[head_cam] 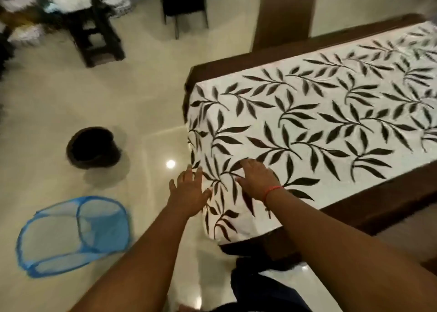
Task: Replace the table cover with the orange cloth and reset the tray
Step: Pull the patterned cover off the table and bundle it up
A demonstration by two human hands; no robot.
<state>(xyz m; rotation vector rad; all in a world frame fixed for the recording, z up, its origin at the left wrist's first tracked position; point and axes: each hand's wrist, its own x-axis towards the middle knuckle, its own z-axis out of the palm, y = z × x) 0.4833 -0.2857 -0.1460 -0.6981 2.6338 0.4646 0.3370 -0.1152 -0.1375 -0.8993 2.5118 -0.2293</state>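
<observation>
A blue mesh hamper (73,235) and dark bin (93,147) sit on the floor, the left hand (189,191) spread flat at the table's near corner, the right hand (256,178) flat on the leaf-print cover (319,113) there.

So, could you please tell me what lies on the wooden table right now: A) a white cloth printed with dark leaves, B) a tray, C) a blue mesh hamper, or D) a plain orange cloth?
A: the white cloth printed with dark leaves covers the wooden table, with the right hand resting flat on it and the left hand open at its hanging end.
</observation>
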